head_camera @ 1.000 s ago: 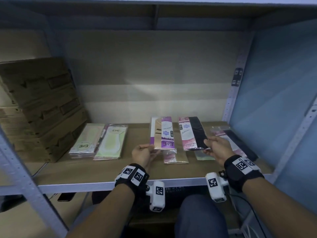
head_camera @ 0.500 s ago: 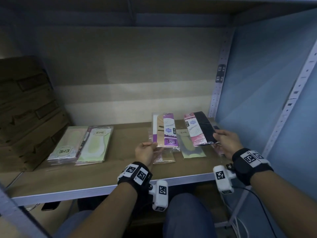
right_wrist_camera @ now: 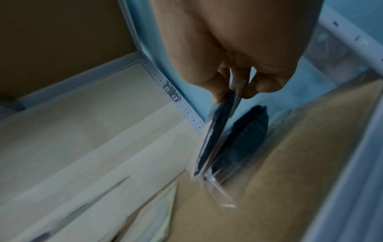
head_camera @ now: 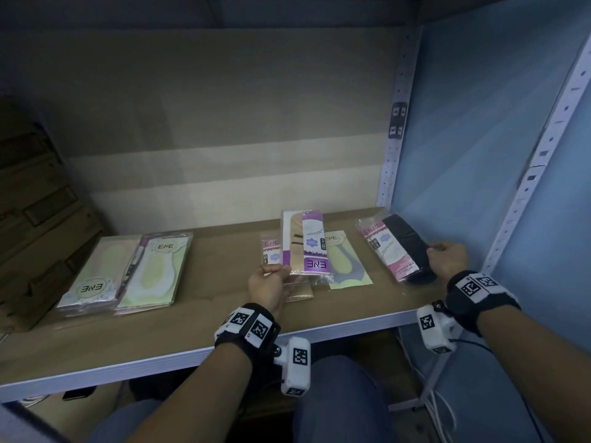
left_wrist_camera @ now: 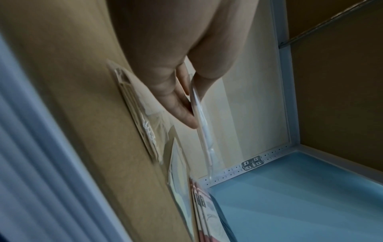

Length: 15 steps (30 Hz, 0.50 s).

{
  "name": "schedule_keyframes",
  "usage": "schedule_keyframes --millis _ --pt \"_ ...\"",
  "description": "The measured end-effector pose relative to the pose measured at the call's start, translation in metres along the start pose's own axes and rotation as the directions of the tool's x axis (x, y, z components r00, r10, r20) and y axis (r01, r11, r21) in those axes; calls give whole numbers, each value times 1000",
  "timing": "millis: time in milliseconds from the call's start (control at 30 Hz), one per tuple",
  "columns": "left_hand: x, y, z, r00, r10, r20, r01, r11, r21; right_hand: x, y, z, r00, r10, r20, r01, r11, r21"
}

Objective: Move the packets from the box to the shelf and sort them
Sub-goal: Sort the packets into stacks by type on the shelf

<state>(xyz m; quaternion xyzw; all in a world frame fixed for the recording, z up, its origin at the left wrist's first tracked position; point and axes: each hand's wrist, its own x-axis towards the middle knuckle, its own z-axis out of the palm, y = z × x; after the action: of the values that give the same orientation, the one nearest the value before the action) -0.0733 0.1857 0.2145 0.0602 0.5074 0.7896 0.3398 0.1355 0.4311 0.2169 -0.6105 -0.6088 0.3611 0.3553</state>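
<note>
My left hand (head_camera: 281, 274) pinches the near edge of a purple-and-beige packet (head_camera: 304, 246) and holds it tilted above the middle of the shelf board (head_camera: 208, 314). In the left wrist view the left hand (left_wrist_camera: 192, 117) shows that packet (left_wrist_camera: 202, 129) edge-on, thumb on one face and fingers on the other. My right hand (head_camera: 432, 254) grips a pink-and-black packet (head_camera: 396, 247) low over the shelf's right end. From the right wrist, the right hand (right_wrist_camera: 234, 95) pinches this packet (right_wrist_camera: 217, 135) just above another black packet (right_wrist_camera: 248, 131) lying on the board.
Two pale green packet piles (head_camera: 96, 273) (head_camera: 156, 270) lie at the left. A pink packet (head_camera: 271, 251), a beige one (head_camera: 299, 290) and a yellow-green one (head_camera: 347, 263) lie under and beside the left hand's packet. Cardboard boxes (head_camera: 38, 219) stand far left; a blue side panel (head_camera: 479, 123) closes the right.
My right hand has carried the pink-and-black packet to the right and down toward the shelf's right end. The left hand has stayed over the middle with its packet. My view turned right.
</note>
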Motion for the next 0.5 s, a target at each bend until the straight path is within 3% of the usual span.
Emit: schedule_keyframes --millis 300,500 --pt "5 -2 -8 1000 -1 -4 1 1000 0 -15 -3 -4 994 -83 -78 64 975 -213" --pt "0 3 -6 1000 2 21 -2 1000 -30 -62 -28 15 975 -219 34 220 975 -37"
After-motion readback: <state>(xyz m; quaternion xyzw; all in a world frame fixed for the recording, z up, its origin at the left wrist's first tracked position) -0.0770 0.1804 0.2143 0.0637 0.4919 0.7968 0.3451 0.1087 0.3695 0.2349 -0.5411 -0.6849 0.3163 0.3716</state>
